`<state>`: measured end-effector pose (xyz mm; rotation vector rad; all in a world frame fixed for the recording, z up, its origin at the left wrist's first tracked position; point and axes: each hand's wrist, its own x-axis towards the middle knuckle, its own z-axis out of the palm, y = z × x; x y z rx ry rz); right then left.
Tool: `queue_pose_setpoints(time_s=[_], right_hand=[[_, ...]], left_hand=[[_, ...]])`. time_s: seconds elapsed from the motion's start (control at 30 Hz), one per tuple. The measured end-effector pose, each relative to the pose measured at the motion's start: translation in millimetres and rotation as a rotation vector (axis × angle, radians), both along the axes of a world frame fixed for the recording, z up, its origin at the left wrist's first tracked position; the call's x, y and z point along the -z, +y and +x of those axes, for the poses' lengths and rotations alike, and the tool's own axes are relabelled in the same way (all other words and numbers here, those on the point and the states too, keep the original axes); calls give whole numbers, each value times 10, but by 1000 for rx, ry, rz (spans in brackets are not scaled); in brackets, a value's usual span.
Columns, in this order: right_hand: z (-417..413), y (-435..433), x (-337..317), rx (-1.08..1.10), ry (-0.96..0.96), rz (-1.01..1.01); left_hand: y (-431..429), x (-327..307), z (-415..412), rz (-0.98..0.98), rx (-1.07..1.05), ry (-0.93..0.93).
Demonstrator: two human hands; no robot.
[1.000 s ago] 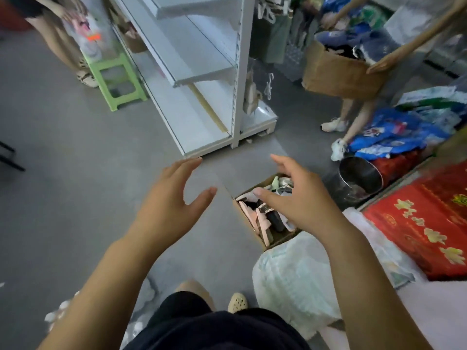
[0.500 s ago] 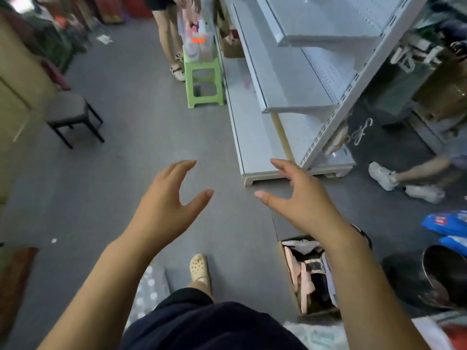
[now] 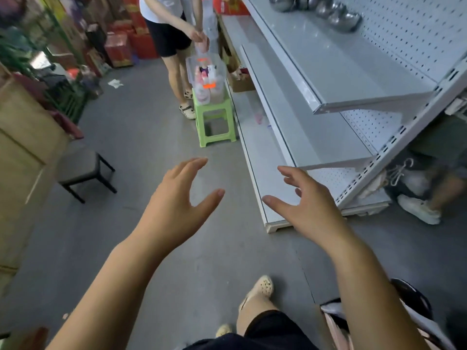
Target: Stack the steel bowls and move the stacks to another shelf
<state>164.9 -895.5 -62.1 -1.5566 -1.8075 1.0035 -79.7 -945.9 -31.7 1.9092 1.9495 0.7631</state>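
Both hands, left hand (image 3: 174,208) and right hand (image 3: 310,208), spread empty.

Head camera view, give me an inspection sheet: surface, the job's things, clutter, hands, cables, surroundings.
Surface: white shelf unit; the near stretches of its tiers are bare.
Job's things: steel bowls sit at the far end of the top visible tier, blurred; count unclear.
Clutter: green stool carrying a clear bin of bottles; dark chair; red boxes along the far wall.
Hands: left hand and right hand both open, empty, held over the floor.
Cables: nothing seen.
Surroundings: a person stands by the stool; another person's white shoe shows behind the shelf end.
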Motion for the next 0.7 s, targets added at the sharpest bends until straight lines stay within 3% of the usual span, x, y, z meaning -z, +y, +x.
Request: queue_pose_setpoints(time_s=[0.4,0.7], right_hand=[[-209,2358,-335,-55,-19,117],[-149,3682,-404,38,-106,118]], left_hand=[[2321,-320,-210,122,-12,32],[3594,-52,-47,84,37,-160]])
